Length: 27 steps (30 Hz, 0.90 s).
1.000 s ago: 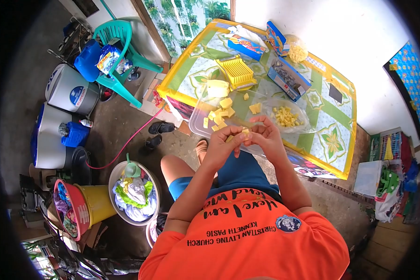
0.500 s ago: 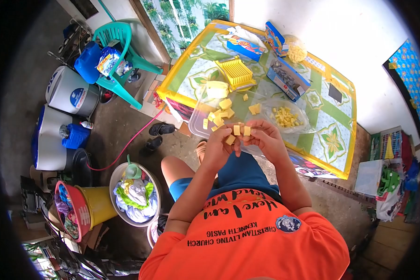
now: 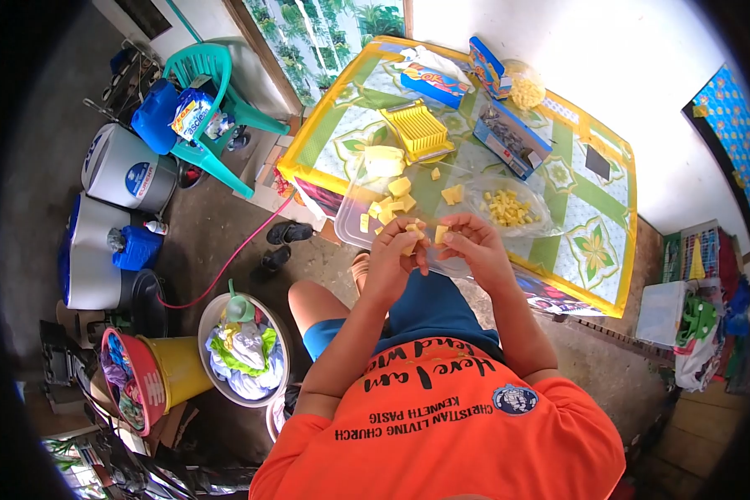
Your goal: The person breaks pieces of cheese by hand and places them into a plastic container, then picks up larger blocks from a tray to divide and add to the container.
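Note:
My left hand (image 3: 388, 260) is closed around small yellow cheese pieces (image 3: 410, 243). Close beside it, my right hand (image 3: 478, 250) pinches one cheese chunk (image 3: 441, 234) between thumb and fingers. Both hands are just over the near edge of a clear plastic tray (image 3: 347, 223). In that tray are several cheese chunks (image 3: 399, 187) and a larger pale block (image 3: 384, 162). To the right, a clear plastic bag (image 3: 547, 223) has small cheese cubes (image 3: 508, 208) on it. A yellow slotted slicer (image 3: 418, 129) is behind the block.
The table (image 3: 596, 258) has a patterned cover. On it are an open blue box (image 3: 512, 140), another blue box (image 3: 435, 85) and a round tub of yellow bits (image 3: 525, 87). On the left floor are a laundry basin (image 3: 286, 333), buckets and a green chair (image 3: 200, 60).
The hands have drawn slightly apart. The right hand's chunk now stands clear of the left hand's pieces, and the left fingers have turned further around theirs.

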### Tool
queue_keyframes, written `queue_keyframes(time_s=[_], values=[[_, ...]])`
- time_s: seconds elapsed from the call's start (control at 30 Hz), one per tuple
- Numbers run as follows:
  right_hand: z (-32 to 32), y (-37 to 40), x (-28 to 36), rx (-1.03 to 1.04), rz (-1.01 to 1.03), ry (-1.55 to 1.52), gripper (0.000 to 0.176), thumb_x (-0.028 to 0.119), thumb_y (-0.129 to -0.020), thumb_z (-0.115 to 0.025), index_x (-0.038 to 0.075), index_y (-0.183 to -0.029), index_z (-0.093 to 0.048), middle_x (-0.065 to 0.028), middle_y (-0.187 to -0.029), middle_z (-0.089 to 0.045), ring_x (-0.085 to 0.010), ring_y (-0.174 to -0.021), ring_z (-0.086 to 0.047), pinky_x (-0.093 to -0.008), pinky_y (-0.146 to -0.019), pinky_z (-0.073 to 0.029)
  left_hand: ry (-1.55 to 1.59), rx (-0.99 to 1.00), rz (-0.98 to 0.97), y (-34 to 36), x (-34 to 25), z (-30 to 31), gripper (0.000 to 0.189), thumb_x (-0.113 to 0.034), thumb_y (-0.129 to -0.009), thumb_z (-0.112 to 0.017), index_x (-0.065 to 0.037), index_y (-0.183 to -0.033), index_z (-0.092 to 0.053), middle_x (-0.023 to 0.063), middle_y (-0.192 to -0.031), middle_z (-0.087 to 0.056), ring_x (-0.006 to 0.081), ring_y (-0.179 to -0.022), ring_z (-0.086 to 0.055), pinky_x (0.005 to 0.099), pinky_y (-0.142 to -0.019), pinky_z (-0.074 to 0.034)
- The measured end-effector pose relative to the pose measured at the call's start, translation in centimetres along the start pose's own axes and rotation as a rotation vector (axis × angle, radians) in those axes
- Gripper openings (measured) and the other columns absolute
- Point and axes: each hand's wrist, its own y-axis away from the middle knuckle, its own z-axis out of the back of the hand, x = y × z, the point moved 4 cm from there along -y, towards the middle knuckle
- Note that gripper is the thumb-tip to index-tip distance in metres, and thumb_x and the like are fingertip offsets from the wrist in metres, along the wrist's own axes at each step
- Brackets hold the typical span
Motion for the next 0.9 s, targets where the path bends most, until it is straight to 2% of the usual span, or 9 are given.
queue_keyframes(time_s=[0.07,0.27,0.57,0.67,0.77,0.9], values=[[0.37,-0.10,-0.16,0.006,0.032,0.023,0.024,0.004,-0.086,-0.061,0.000,-0.110,-0.059,-0.0041,-0.095,-0.058,-0.0135,-0.085,-0.061,-0.0271,-0.073,-0.054,0.052,0.025,0.003,0.02,-0.17,-0.05,0.019,-0.016,-0.090,-0.059,-0.004,-0.104,-0.056,0.0067,-0.079,-0.061,0.0106,-0.058,-0.055,0.0251,-0.049,-0.048],[-0.27,-0.12,-0.17,-0.013,0.055,0.025,0.023,0.005,-0.086,-0.062,0.000,-0.109,-0.059,-0.0034,-0.094,-0.060,-0.0117,-0.085,-0.061,-0.0272,-0.075,-0.054,-0.261,0.005,-0.047,0.05,0.43,-0.26,0.021,-0.013,-0.086,-0.067,-0.003,-0.101,-0.057,0.0040,-0.075,-0.060,0.0092,-0.055,-0.053,0.0229,-0.049,-0.047],[0.18,-0.14,-0.38,-0.007,-0.036,-0.053,0.018,0.008,-0.088,-0.061,0.000,-0.104,-0.058,-0.0050,-0.092,-0.062,-0.0122,-0.083,-0.063,-0.0285,-0.075,-0.055,-0.282,0.026,-0.049,0.32,0.17,-0.39,0.019,-0.014,-0.085,-0.068,-0.001,-0.098,-0.060,0.0028,-0.073,-0.060,0.0080,-0.055,-0.054,0.0218,-0.048,-0.046],[0.07,-0.14,-0.40,0.003,-0.004,-0.065,0.019,0.008,-0.088,-0.061,0.000,-0.105,-0.057,-0.0053,-0.092,-0.062,-0.0126,-0.082,-0.063,-0.0284,-0.074,-0.055,-0.264,0.035,-0.065,0.35,0.09,-0.42,0.019,-0.014,-0.085,-0.068,-0.002,-0.097,-0.060,0.0035,-0.074,-0.061,0.0079,-0.055,-0.053,0.0214,-0.048,-0.045],[-0.29,-0.15,-0.19,0.014,0.085,0.095,0.019,0.007,-0.087,-0.061,0.000,-0.104,-0.057,-0.0057,-0.091,-0.062,-0.0133,-0.080,-0.063,-0.0283,-0.073,-0.055,-0.302,0.034,-0.086,0.20,0.12,-0.05,0.019,-0.013,-0.084,-0.069,-0.002,-0.097,-0.060,0.0032,-0.074,-0.061,0.0076,-0.054,-0.053,0.0211,-0.047,-0.045],[0.00,-0.30,-0.30,0.007,0.039,0.069,0.019,0.006,-0.087,-0.062,0.001,-0.104,-0.057,-0.0060,-0.090,-0.062,-0.0136,-0.079,-0.063,-0.0276,-0.071,-0.054,-0.337,0.037,-0.076,0.20,0.14,-0.02,0.019,-0.012,-0.084,-0.070,-0.003,-0.096,-0.060,0.0025,-0.073,-0.060,0.0075,-0.054,-0.053,0.0205,-0.047,-0.044]])
